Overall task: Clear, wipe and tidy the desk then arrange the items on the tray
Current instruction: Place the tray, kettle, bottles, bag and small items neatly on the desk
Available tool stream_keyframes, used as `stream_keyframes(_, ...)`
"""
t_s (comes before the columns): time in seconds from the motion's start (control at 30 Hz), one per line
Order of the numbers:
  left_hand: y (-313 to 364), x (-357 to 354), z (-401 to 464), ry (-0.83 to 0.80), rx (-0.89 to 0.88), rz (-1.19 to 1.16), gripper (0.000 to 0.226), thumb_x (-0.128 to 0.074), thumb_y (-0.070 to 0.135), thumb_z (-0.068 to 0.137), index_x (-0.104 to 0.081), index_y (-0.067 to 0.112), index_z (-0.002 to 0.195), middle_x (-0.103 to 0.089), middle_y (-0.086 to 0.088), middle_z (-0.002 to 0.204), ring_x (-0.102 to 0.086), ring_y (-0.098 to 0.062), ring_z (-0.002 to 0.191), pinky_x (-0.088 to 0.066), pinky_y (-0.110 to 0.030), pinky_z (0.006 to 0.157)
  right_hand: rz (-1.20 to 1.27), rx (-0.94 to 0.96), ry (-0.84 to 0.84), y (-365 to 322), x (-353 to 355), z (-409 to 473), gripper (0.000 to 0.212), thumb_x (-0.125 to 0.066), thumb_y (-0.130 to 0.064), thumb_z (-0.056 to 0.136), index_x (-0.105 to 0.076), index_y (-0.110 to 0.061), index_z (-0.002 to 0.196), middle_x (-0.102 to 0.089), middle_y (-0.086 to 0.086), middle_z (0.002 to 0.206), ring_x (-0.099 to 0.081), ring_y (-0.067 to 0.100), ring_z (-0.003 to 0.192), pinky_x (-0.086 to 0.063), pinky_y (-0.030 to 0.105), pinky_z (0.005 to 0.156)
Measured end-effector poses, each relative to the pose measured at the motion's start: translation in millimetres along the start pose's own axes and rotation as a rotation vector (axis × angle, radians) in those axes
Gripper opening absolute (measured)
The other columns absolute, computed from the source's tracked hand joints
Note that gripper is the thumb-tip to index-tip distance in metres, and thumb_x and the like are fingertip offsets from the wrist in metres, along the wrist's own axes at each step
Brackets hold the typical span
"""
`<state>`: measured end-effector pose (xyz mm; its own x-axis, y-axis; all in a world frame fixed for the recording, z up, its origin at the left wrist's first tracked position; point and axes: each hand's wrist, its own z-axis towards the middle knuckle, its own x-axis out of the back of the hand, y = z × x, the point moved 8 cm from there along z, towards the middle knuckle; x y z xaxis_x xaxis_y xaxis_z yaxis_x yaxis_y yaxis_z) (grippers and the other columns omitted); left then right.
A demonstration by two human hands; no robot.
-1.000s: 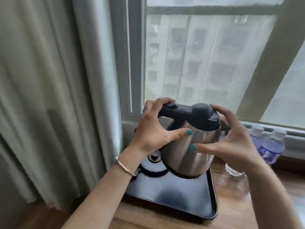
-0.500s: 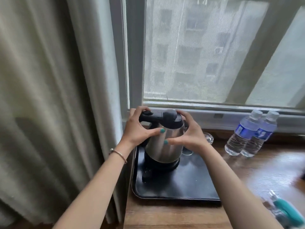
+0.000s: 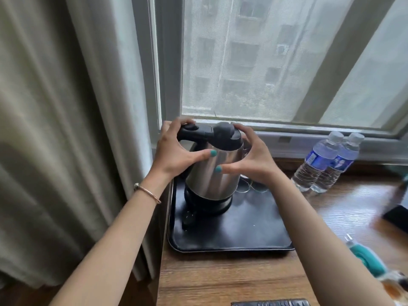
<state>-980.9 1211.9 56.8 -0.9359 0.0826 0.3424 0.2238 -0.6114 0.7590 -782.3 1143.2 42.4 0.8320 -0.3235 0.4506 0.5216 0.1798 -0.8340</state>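
Left hand point(image 3: 174, 151) is curled round the kettle point(image 3: 215, 171) handle with the thumb on the steel body, and the right hand point(image 3: 254, 157) cups the other side, so both are gripping it. The kettle sits on its base point(image 3: 208, 204) at the upper left of the black tray point(image 3: 231, 237), mid-frame. My worry: there's glassware point(image 3: 254, 186) tucked just behind the right wrist, so swinging the kettle that way could knock it, maybe into the two water bottles point(image 3: 326, 162) further right.
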Motion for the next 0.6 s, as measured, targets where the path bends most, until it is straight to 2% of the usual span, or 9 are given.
stream_keyframes(0.1, -16.7, -4.6, -10.2, -0.001, 0.032, 0.014, 0.069, -0.092, 0.045, 0.049, -0.054, 0.040, 0.106, -0.049, 0.004, 0.111, -0.056, -0.005, 0.104, -0.043, -0.017, 0.095, -0.036, -0.012, -0.013, 9.1, -10.7, -4.0, 0.104, -0.099, -0.034, 0.039, -0.050, -0.042, 0.131, -0.068, -0.012, 0.115, -0.063, 0.002, 0.109, -0.051, 0.036, 0.099)
stream_keyframes(0.2, -30.2, -11.3, -17.9, -0.007, 0.039, 0.006, 0.069, -0.090, 0.048, 0.050, -0.053, 0.041, 0.108, -0.049, 0.005, 0.112, -0.054, -0.002, 0.103, -0.039, -0.006, 0.092, -0.084, -0.003, -0.015, 17.9, -14.3, -7.1, 0.104, -0.098, -0.035, 0.040, -0.049, -0.042, 0.131, -0.064, -0.022, 0.115, -0.059, -0.008, 0.108, -0.047, 0.015, 0.094)
stream_keyframes(0.27, -34.9, -15.1, -19.0, -0.015, 0.039, 0.004, 0.070, -0.086, 0.055, 0.050, -0.052, 0.042, 0.110, -0.048, 0.006, 0.112, -0.053, 0.000, 0.103, -0.035, -0.001, 0.089, -0.096, -0.004, -0.015, 20.0, -14.1, -7.9, 0.105, -0.096, -0.044, 0.038, -0.048, -0.045, 0.131, -0.062, -0.025, 0.116, -0.058, -0.010, 0.108, -0.043, 0.008, 0.091)
stream_keyframes(0.33, -38.2, -16.9, -18.8, -0.005, 0.039, 0.006, 0.071, -0.085, 0.058, 0.051, -0.052, 0.042, 0.112, -0.048, 0.006, 0.112, -0.052, 0.003, 0.102, -0.034, 0.000, 0.089, -0.105, -0.007, -0.023, 20.5, -15.2, -6.9, 0.106, -0.093, -0.049, 0.037, -0.046, -0.046, 0.132, -0.062, -0.022, 0.119, -0.058, -0.008, 0.110, -0.044, 0.011, 0.094)
stream_keyframes(0.5, -49.5, -16.5, -20.2, 0.010, 0.062, -0.007, 0.072, -0.091, 0.045, 0.054, -0.055, 0.031, 0.115, -0.046, 0.002, 0.111, -0.052, 0.003, 0.100, -0.033, 0.000, 0.088, -0.106, -0.052, -0.082, 25.9, -22.2, 1.5, 0.106, -0.096, -0.039, 0.040, -0.045, -0.045, 0.133, -0.063, -0.012, 0.124, -0.059, 0.006, 0.116, -0.047, 0.039, 0.103)
stream_keyframes(0.6, -50.2, -18.5, -22.5, 0.021, 0.037, -0.012, 0.071, -0.091, 0.043, 0.055, -0.054, 0.032, 0.114, -0.046, 0.003, 0.109, -0.047, 0.015, 0.100, -0.031, 0.002, 0.087, -0.144, -0.056, -0.062, 34.2, -21.0, -1.0, 0.107, -0.093, -0.048, 0.038, -0.042, -0.052, 0.132, -0.062, -0.016, 0.124, -0.058, 0.005, 0.116, -0.048, 0.039, 0.102)
